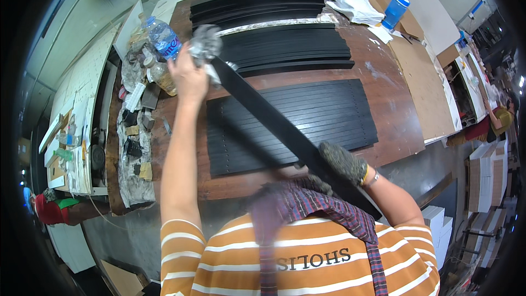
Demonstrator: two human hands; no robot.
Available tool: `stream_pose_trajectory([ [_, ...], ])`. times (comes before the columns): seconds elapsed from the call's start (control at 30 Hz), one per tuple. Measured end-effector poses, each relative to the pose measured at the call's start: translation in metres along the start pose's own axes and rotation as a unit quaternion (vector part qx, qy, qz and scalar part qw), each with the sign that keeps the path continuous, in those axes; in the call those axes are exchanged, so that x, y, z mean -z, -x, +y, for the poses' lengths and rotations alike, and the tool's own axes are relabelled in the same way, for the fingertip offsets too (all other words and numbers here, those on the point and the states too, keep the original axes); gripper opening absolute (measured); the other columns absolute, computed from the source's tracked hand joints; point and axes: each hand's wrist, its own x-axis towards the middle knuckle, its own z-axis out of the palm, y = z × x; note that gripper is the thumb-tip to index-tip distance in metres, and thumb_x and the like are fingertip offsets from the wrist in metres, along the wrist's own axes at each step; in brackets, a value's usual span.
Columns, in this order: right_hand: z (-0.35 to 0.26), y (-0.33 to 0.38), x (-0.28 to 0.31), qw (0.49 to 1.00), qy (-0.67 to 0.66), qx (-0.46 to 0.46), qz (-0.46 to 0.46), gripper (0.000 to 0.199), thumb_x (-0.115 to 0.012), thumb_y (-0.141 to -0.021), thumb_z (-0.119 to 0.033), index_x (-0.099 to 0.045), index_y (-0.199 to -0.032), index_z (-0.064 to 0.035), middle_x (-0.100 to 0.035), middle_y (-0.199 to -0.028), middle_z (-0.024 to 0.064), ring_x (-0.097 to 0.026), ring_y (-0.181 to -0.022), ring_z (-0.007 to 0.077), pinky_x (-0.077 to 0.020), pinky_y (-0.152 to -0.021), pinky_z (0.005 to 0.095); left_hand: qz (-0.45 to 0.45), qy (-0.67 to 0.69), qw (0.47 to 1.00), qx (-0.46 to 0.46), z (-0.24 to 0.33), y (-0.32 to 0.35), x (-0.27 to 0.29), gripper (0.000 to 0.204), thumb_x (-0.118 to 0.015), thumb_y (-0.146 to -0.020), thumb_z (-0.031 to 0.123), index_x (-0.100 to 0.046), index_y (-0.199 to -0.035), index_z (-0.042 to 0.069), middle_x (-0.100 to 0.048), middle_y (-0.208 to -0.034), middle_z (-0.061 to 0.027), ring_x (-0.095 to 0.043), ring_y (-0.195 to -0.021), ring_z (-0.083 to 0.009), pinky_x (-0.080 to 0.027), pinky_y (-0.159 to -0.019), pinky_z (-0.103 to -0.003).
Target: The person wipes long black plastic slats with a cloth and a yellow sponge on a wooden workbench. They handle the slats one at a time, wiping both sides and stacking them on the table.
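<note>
A long black slat (268, 112) slants across the table, its near end close to my body and its far end up by my left hand. In a grey knit glove, my right hand (342, 163) grips the slat's lower part from the right side. My bare left hand (189, 77) is closed on a crumpled whitish-grey rag (206, 43), which is at the slat's far end; motion blurs it. Beneath the slat, several black strips lie side by side as a flat panel (307, 109), with rows of small holes near both ends.
Beyond the panel lie two more groups of black strips, a middle stack (290, 46) and a far stack (263, 5). A clear water bottle (163, 37) stands at the left among jars and scraps. At the far right are a white cloth (353, 1) and a blue bottle (395, 11).
</note>
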Motion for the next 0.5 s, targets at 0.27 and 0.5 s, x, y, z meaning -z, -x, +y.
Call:
stream_pose_trajectory([
  [0.27,0.042,0.001,-0.001,0.963,-0.242,-0.102,0.061,0.051,-0.048,-0.106,-0.041,-0.058,-0.135,-0.0006,-0.071,-0.113,0.0123,-0.065,-0.11,0.0219,-0.05,-0.098,0.0341,-0.12,0.214,0.969,-0.01,0.118,0.094,0.071,0.025,-0.067,-0.09,0.008,-0.065,-0.114,0.001,-0.071,-0.106,-0.0155,-0.07,-0.099,-0.0315,-0.055,-0.087,-0.043],
  [0.5,0.053,-0.009,-0.021,0.974,0.171,0.139,0.046,0.035,-0.06,-0.099,-0.017,-0.062,-0.131,-0.0039,-0.068,-0.123,0.0091,-0.062,-0.112,0.0195,-0.0503,-0.096,0.037,-0.194,0.121,0.914,-0.334,0.114,0.119,0.051,0.023,-0.067,-0.091,0.022,-0.07,-0.112,0.013,-0.066,-0.134,-0.0005,-0.056,-0.133,-0.0171,-0.022,-0.121,-0.06],
])
